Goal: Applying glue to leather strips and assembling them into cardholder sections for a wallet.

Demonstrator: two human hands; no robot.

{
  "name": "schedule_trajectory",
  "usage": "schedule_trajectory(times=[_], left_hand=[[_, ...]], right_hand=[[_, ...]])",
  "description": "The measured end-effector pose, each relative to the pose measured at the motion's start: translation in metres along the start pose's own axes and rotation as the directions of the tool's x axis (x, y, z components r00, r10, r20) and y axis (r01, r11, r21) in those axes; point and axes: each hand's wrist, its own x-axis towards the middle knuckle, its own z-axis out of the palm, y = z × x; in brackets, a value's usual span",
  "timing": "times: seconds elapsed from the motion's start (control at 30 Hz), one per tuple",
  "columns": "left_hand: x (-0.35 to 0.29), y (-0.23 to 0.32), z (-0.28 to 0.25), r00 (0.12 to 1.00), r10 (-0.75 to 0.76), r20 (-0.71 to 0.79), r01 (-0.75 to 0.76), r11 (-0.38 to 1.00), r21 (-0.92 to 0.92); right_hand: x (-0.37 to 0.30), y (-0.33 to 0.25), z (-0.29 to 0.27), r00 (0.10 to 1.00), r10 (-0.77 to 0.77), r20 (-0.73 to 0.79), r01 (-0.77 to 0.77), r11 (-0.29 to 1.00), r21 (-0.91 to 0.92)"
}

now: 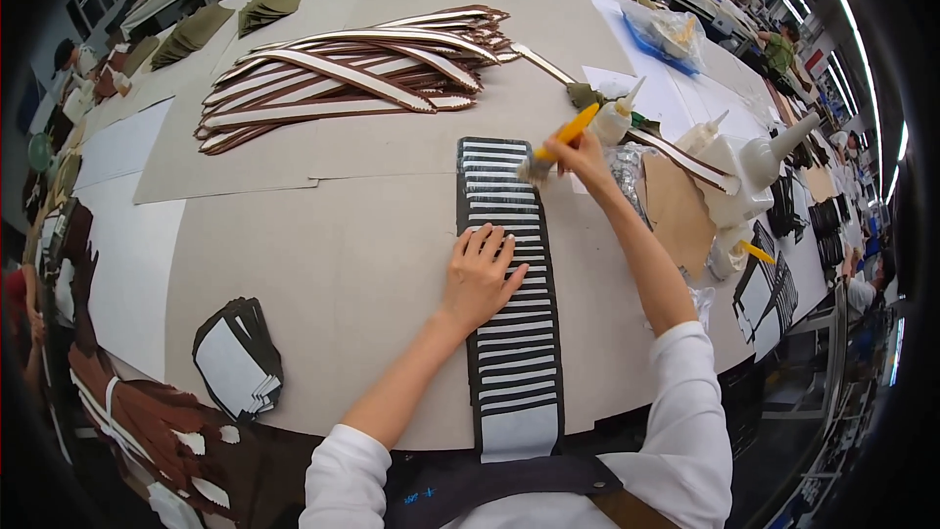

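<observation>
A long row of overlapping black pieces with white faces point(517, 367) runs from my body toward the table's middle, showing as black and white stripes. My left hand point(478, 279) lies on this row with its fingers stretched out, pressing on its middle part. In my right hand point(585, 159) is a paintbrush with a yellow handle point(578, 123). Its bristles rest at the right edge of the row, close to the far end. The stripes near the bristles look streaked and shiny.
Brown and white strips point(343, 73) lie heaped at the far side. Nozzle bottles point(776, 150), a brown sheet point(676, 216) and a plastic bag point(676, 34) are at the right. Black pieces point(238, 358) sit stacked at the near left, olive pieces point(269, 8) at the far left.
</observation>
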Motion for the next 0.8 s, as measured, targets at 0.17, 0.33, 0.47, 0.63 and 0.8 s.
schedule_trajectory(times=[0.17, 0.33, 0.47, 0.63, 0.8], left_hand=[[0.002, -0.005, -0.004, 0.997, -0.076, -0.029, 0.070, 0.984, -0.165], [-0.020, 0.028, -0.037, 0.998, -0.037, 0.049, 0.042, 0.993, -0.112], [-0.043, 0.035, -0.031, 0.993, -0.032, 0.113, 0.038, 0.998, -0.049], [-0.045, 0.035, -0.029, 0.997, -0.039, 0.074, 0.044, 0.997, -0.058], [-0.045, 0.038, -0.029, 0.995, -0.051, 0.091, 0.056, 0.997, -0.050]], right_hand=[[0.007, 0.006, 0.001, 0.975, -0.112, -0.191, 0.126, 0.990, 0.064], [-0.082, -0.042, 0.003, 0.998, 0.030, 0.057, -0.032, 0.999, 0.030], [-0.119, -0.027, 0.014, 0.942, -0.215, 0.259, 0.258, 0.955, -0.145], [-0.060, -0.012, 0.014, 0.990, -0.133, -0.053, 0.134, 0.991, 0.015], [-0.103, -0.017, 0.035, 0.975, -0.142, 0.170, 0.134, 0.989, 0.055]])
